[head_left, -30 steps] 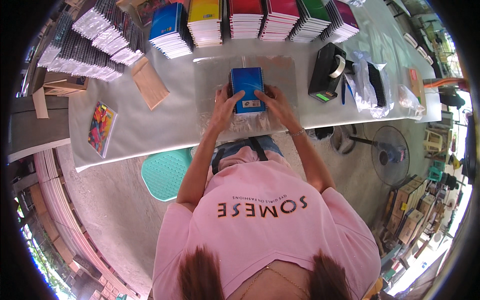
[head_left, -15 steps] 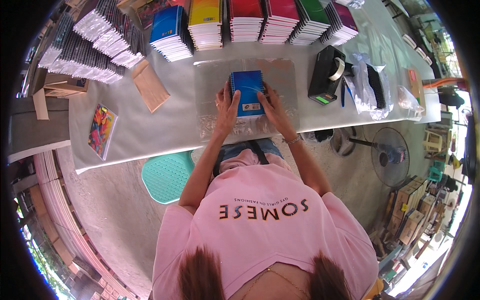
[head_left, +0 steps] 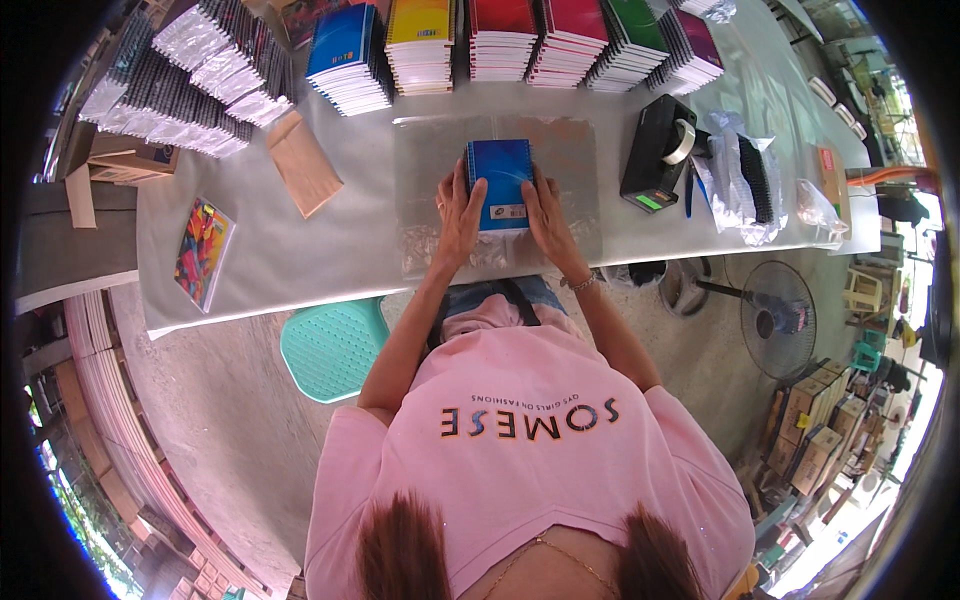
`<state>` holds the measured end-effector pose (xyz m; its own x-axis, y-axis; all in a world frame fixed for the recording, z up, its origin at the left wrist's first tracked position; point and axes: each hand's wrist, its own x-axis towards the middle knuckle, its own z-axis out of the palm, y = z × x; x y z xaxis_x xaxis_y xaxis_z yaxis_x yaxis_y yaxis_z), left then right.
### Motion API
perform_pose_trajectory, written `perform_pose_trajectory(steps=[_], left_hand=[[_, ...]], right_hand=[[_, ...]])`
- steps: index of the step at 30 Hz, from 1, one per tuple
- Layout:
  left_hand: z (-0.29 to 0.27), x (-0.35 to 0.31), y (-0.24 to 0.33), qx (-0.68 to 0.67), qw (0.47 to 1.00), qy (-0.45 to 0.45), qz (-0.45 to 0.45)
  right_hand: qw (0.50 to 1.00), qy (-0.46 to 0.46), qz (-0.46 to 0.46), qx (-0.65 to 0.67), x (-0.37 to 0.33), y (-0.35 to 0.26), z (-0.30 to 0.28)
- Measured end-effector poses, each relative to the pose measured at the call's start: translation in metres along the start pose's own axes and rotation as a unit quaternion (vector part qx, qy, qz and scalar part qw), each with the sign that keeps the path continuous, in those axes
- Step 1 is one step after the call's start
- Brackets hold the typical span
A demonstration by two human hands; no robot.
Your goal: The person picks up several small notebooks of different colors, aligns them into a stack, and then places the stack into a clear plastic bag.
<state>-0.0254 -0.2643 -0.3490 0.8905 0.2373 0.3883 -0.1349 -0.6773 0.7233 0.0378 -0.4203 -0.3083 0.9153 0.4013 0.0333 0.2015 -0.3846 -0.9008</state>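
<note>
Both my left fingers (head_left: 473,203) and right fingers (head_left: 535,205) clamp the blue notebook (head_left: 501,172) by its sides over the plastic sheet (head_left: 574,165).

A second ago, both thumbs reached well in over the cover of the blue notebook (head_left: 500,172), the left one especially. Since then they have drawn back: the thumb of the left hand (head_left: 460,216) now lies along the left margin, and the thumb of the right hand (head_left: 551,217) has slid out to the right edge, leaving more of the middle of the cover bare between them. The wrists have come closer together and nearer the body, carrying the bracelet (head_left: 578,284) inward and lower. Most of this had happened by half a second ago. The view has also drifted slightly, so the stacks of coloured notebooks (head_left: 500,55) appear a little farther right.
</note>
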Motion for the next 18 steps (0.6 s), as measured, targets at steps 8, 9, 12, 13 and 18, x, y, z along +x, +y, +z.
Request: perform_pose_trajectory(steps=[8, 9, 12, 13, 18], left_hand=[[0.0, -0.001, -0.011, 0.036, 0.999, -0.02, 0.022], [-0.001, 0.002, -0.007, -0.023, 0.998, -0.025, -0.059], [-0.009, 0.011, 0.001, -0.128, 0.962, -0.028, -0.238], [-0.017, 0.013, 0.0, -0.116, 0.959, -0.024, -0.256], [-0.045, -0.003, -0.01, 0.198, 0.947, 0.066, -0.245]], right_hand=[[0.999, -0.029, -0.018, -0.028, 0.002, 0.006, -0.001], [0.999, -0.03, 0.013, -0.017, 0.002, 0.001, -0.003], [1.0, 0.009, 0.023, -0.006, 0.002, -0.002, -0.009], [0.999, 0.029, 0.013, -0.006, 0.002, 0.0, -0.014], [0.927, 0.176, 0.044, -0.329, -0.015, 0.013, -0.028]])
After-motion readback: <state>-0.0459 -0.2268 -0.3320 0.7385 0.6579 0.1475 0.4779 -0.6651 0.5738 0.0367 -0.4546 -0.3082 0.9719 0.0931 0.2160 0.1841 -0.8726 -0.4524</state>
